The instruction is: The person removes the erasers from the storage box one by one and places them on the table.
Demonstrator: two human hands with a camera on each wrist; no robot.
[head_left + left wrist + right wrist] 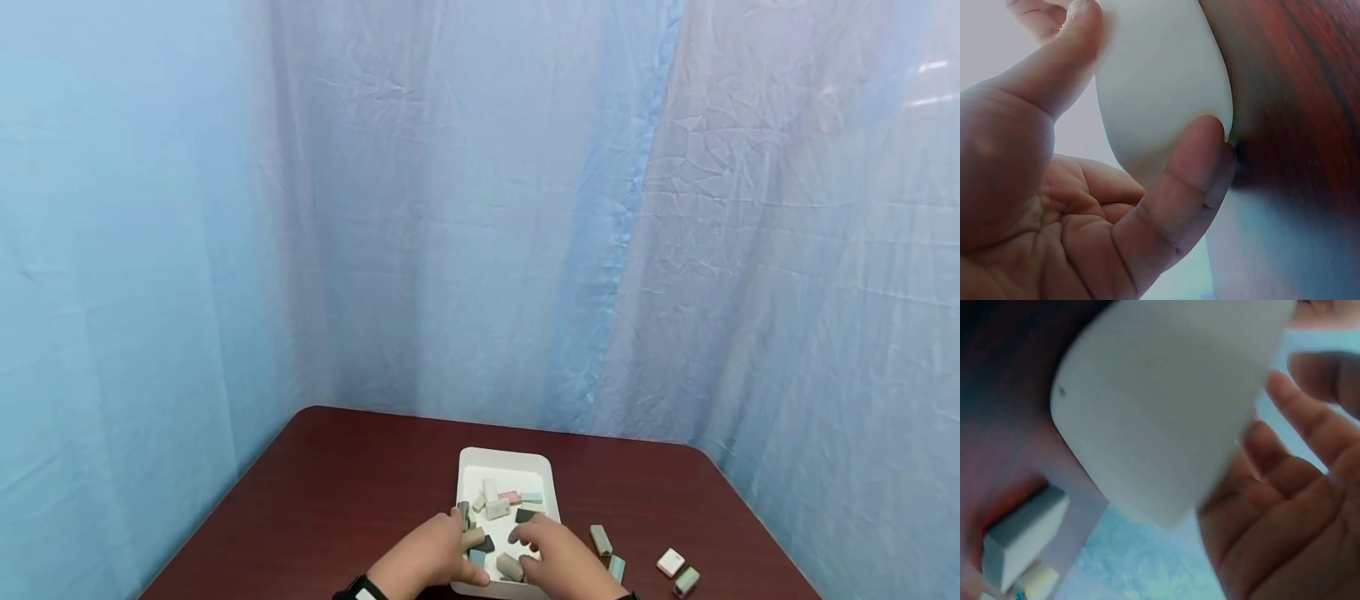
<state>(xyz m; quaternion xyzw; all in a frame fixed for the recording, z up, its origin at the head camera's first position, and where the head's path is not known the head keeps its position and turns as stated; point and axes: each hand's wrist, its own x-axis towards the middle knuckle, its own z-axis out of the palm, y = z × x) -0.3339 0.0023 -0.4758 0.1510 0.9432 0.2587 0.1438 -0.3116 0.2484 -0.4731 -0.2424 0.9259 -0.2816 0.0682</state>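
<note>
A white tray (507,460) holds several small tile-like blocks in white, pink, grey, tan and dark tones. My left hand (427,554) holds the tray at its near left side. In the left wrist view, fingertips (1200,140) lie against the outside of the tray wall (1166,69), with the thumb near the rim. My right hand (558,554) hovers over the tray's near right part, fingers loosely bent. A tan block (510,567) lies below its fingertips, apart from them as far as I can tell. The right wrist view shows no block in that hand (1291,500).
Right of the tray, on the dark red table (360,467), lie a grey block (600,540), a pale blue block (617,568), a white block (671,562) and a green-topped block (686,581). Blue curtains (465,233) hang around the table.
</note>
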